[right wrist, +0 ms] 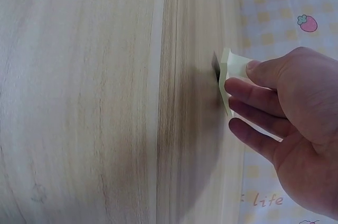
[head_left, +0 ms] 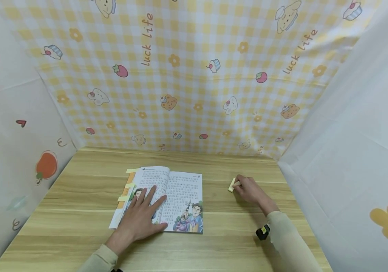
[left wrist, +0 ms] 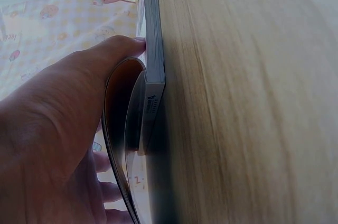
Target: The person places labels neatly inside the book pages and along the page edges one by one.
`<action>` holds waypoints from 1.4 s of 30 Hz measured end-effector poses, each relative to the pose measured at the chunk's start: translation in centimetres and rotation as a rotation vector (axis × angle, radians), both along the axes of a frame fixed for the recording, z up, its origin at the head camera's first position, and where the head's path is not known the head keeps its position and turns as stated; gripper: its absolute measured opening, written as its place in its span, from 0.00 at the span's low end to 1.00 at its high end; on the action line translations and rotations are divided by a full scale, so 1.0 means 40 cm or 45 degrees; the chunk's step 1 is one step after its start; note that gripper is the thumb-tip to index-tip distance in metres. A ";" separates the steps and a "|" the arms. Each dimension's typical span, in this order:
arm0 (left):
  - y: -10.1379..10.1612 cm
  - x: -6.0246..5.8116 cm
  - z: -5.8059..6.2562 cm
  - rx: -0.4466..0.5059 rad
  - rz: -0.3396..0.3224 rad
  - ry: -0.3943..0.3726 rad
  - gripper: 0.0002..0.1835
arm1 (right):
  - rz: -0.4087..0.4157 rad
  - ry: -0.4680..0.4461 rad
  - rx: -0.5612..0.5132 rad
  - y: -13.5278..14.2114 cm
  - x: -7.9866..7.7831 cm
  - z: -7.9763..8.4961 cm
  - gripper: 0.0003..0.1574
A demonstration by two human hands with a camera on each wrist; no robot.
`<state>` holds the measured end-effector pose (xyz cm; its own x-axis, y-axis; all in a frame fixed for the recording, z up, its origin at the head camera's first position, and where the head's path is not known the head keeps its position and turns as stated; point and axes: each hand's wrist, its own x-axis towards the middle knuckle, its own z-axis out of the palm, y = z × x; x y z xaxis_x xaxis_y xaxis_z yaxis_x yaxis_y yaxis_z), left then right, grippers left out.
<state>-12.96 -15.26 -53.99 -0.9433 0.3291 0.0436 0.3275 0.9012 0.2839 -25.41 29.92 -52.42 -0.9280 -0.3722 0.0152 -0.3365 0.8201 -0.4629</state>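
An open illustrated book [head_left: 183, 189] lies on the wooden table. My left hand [head_left: 141, 217] rests across its left page with fingers spread; in the left wrist view the thumb presses the page by the book's lower edge [left wrist: 154, 34] while the left-hand pages curve up. To the right of the book, my right hand [head_left: 248, 189] pinches a pale yellow sticky note [right wrist: 238, 64] between thumb and index finger. The note rises from a small sticky note pad [head_left: 232, 186], whose underside is close to the tabletop. Whether the sheet is still attached to the pad is hard to tell.
Pale yellow sticky tabs [head_left: 123, 198] stick out along the book's left edge. A checkered cloth [head_left: 187, 87] hangs behind the wooden table [head_left: 78, 211], with white cloth [head_left: 357, 151] at the sides. A black wrist device [head_left: 263, 232] sits by the right sleeve.
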 end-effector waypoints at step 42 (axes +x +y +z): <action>-0.001 -0.001 0.001 -0.001 -0.006 0.001 0.51 | 0.004 -0.060 -0.080 0.006 0.011 0.004 0.04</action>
